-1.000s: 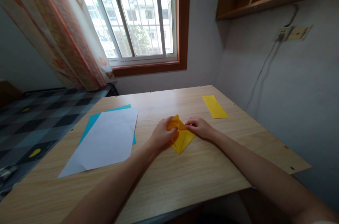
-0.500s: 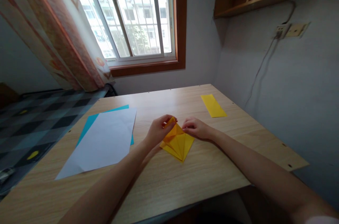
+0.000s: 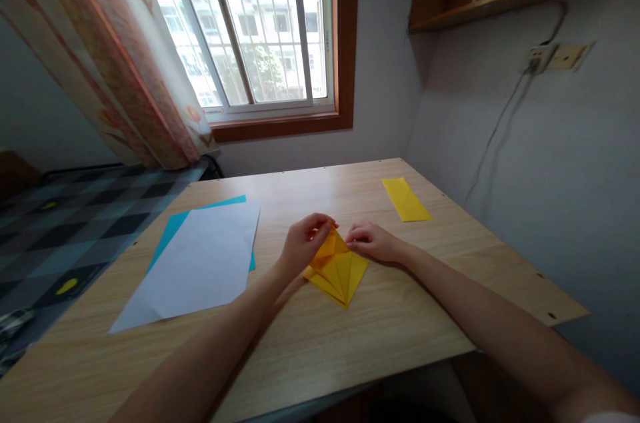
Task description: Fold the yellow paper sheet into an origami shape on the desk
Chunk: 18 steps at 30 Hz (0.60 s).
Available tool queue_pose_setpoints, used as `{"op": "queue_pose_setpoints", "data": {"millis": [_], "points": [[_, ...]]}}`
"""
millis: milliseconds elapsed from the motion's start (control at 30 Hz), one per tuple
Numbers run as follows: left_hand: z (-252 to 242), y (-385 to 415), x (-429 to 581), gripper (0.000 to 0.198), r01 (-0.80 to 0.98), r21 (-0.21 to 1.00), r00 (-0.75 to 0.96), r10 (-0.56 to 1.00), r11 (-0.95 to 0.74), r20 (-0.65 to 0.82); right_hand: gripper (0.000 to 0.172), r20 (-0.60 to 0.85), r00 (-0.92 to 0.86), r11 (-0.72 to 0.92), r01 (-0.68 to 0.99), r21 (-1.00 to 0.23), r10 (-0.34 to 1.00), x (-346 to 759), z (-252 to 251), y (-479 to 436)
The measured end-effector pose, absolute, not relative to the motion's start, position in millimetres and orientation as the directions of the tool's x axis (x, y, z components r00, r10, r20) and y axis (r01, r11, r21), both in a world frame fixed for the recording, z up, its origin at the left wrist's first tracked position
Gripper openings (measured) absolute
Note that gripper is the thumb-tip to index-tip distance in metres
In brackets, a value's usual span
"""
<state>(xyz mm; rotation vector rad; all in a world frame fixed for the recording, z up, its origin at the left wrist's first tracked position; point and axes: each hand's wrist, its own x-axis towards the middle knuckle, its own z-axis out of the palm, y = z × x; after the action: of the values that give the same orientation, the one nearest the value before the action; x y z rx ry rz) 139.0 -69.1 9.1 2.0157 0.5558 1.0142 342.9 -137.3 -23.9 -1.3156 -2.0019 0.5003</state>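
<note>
A folded piece of yellow origami paper (image 3: 343, 276) lies on the wooden table in front of me, one corner pointing toward me and creases fanning out from it. My left hand (image 3: 306, 243) pinches the raised far flap of the paper between thumb and fingers, at its upper left. On the other side, my right hand (image 3: 373, 241) has its fingers curled together at the paper's upper right edge. Its fingertips touch the fold there, and part of the edge is hidden under them.
On the table's left, a white sheet (image 3: 200, 263) covers most of a blue sheet (image 3: 173, 230). A yellow paper strip (image 3: 406, 200) lies at the far right of the table (image 3: 390, 323). A checked bed (image 3: 75, 236) stands to the left, below a curtain (image 3: 130, 76).
The left hand has drawn the raised flap slightly, its fingertips closing over the tip. The right hand stays nearly in place. The whole view has shifted a little.
</note>
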Motion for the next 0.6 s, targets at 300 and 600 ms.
{"op": "queue_pose_setpoints", "data": {"millis": [300, 600], "points": [[8.7, -68.1, 136.4, 0.019, 0.117, 0.767, 0.524, 0.695, -0.631, 0.492, 0.017, 0.333, -0.256, 0.416, 0.649, -0.637, 0.908, 342.1, -23.8, -138.9], [4.4, -77.1, 140.9, 0.019, 0.048, 0.797, 0.527, 0.693, -0.602, 0.491, 0.052, 0.366, -0.293, 0.468, 0.602, -0.647, 0.883, 330.2, -16.6, -139.8]]}}
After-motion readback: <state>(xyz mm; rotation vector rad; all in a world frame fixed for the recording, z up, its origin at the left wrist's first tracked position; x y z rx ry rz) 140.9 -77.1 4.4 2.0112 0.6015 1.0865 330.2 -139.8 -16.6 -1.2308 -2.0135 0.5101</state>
